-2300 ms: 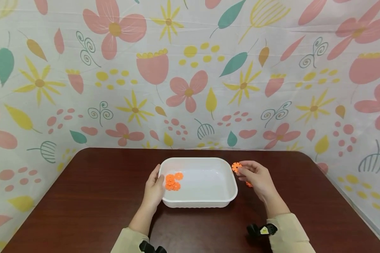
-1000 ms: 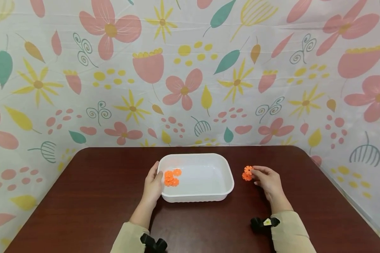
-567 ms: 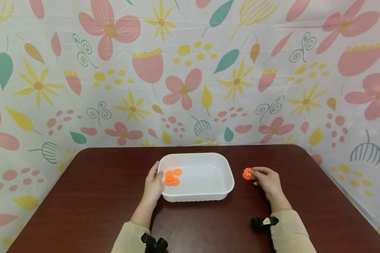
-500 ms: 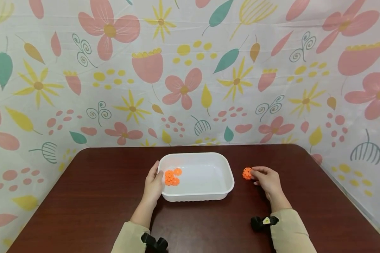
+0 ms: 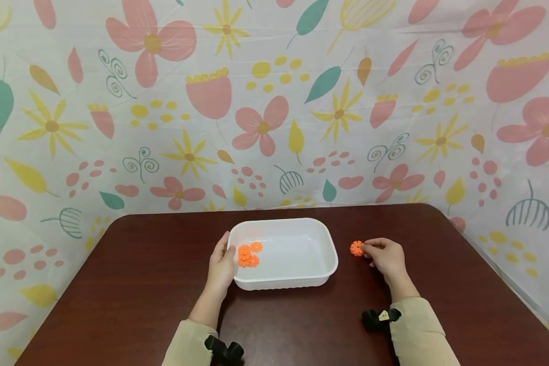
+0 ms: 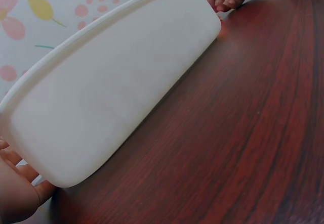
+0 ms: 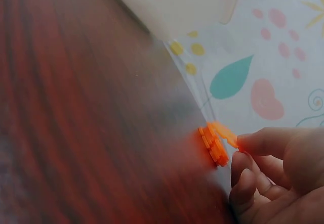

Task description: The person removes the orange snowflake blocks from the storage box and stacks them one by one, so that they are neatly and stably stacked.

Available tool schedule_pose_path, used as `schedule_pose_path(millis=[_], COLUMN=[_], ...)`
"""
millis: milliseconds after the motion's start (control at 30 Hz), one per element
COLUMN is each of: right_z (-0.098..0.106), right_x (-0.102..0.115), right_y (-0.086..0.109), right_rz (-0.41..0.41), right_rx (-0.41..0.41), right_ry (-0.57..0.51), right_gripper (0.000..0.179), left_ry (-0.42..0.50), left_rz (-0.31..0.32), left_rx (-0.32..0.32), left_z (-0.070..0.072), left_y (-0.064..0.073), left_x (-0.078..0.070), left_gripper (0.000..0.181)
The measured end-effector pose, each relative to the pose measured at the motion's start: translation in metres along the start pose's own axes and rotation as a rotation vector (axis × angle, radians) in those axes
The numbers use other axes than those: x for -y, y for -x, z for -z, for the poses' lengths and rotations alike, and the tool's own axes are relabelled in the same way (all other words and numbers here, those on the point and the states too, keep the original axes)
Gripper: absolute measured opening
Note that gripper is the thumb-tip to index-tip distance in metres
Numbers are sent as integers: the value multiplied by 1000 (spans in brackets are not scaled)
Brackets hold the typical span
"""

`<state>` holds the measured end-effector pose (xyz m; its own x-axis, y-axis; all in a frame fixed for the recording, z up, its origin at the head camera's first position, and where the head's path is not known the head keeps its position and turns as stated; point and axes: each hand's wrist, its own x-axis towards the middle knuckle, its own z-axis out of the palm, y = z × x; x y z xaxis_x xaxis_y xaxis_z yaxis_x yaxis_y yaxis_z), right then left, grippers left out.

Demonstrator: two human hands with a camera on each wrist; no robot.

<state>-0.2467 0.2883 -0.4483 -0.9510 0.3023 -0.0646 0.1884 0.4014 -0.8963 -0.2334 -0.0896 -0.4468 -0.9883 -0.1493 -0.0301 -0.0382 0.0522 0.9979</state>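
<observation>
A white plastic basin (image 5: 297, 254) stands on the table, and my left hand (image 5: 221, 264) grips its left end with the thumb over the rim. Several orange notched discs (image 5: 247, 256) lie clustered inside, near that thumb. To the right of the basin, my right hand (image 5: 386, 256) pinches the edge of an orange notched disc (image 7: 226, 135) between thumb and forefinger. In the right wrist view this disc tilts against a small stack of similar discs (image 7: 212, 145) on the tabletop. From the head view, the held disc overlaps the stack and hides most of it.
The dark red-brown wooden table (image 5: 132, 295) reaches back to a white cloth (image 5: 274, 193) with a flower print. Black devices are strapped on both wrists, such as the right wrist device (image 5: 379, 319).
From beside the basin's right rim, my right hand has moved right with the disc and lowered it onto the stack. My left hand keeps hold of the basin. The head view has shifted slightly.
</observation>
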Motion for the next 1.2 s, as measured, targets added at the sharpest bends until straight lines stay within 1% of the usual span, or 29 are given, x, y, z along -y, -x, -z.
schedule_pose_path(millis=[267, 633, 800, 1067, 1200], right_z=[1, 4, 5, 5, 3], right_x=[0, 3, 4, 8, 14], right_y=[0, 3, 3, 4, 5], right_rz=[-23, -61, -84, -81, -47], right_rx=[-26, -41, -58, -99, -103], right_ry=[29, -4, -38, -98, -140], right_gripper=[29, 32, 37, 39, 40], left_ry=[19, 12, 27, 30, 56], left_rz=[-6, -8, -13, -17, -13], left_rx=[-2, 2, 8, 7, 19], left_z=[0, -1, 1, 2, 1], left_y=[0, 0, 0, 0, 0], left_x=[2, -1, -1, -1, 2], left_gripper=[50, 50, 50, 50, 50])
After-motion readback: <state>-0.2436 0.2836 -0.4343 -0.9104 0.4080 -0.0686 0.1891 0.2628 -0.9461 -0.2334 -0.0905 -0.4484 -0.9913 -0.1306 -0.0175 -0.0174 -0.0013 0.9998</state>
